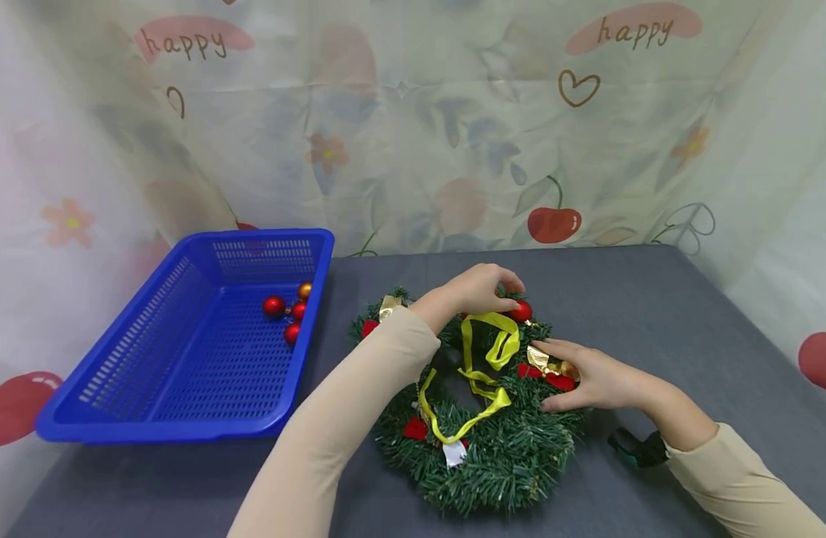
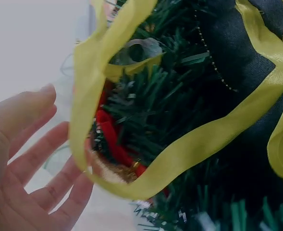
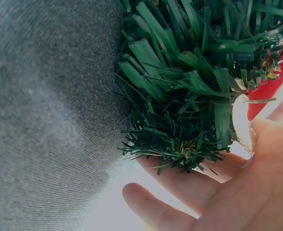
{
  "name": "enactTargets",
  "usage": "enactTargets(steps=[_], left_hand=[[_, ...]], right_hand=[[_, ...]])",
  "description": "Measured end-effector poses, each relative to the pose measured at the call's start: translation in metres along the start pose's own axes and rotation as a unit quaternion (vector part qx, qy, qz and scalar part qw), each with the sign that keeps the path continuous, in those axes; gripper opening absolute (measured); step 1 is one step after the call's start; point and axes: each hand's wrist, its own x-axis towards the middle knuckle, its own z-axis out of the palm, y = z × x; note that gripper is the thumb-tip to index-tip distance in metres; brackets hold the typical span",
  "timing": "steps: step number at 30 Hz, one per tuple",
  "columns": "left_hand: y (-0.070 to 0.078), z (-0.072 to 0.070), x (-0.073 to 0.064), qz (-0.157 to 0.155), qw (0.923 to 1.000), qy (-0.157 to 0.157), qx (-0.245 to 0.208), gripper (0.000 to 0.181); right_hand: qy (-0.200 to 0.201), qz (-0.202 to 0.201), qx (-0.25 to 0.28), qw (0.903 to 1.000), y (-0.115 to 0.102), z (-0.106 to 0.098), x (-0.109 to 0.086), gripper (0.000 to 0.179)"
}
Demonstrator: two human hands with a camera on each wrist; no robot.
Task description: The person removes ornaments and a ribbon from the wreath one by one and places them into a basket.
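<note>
A green wreath (image 1: 507, 471) lies on the dark table, trimmed with red and gold bows. Loops of yellow ribbon (image 1: 458, 436) hang loosely across its centre. My left hand (image 1: 476, 290) reaches over the far side, fingertips right by a red ball ornament (image 1: 520, 311). In the left wrist view its fingers spread loosely beside the yellow ribbon (image 2: 199, 144). On the right side, my right hand (image 1: 597, 376) rests at the rim with thumb and fingers spread around a gold bow (image 1: 538, 359). Its fingers extend past the green needles (image 3: 179, 96) in the right wrist view.
A blue plastic basket (image 1: 164, 431) stands on the left, with several red balls (image 1: 274, 305) and a gold ball (image 1: 305, 291) along its right side. Behind the grey table (image 1: 621, 291) hangs a printed curtain (image 1: 399, 149). A black device (image 1: 638, 448) sits at my right wrist.
</note>
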Motion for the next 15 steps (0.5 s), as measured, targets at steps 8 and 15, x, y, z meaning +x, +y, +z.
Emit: enactTargets(steps=[8, 15], left_hand=[[0.001, 0.011, 0.007, 0.005, 0.9992, -0.024, 0.032, 0.041], [0.002, 0.016, 0.009, -0.007, 0.9978, -0.028, 0.059, 0.043]], right_hand=[[0.0, 0.003, 0.002, 1.0, -0.002, 0.0, 0.0, 0.086], [0.003, 0.001, 0.003, 1.0, -0.003, 0.001, 0.0, 0.086]])
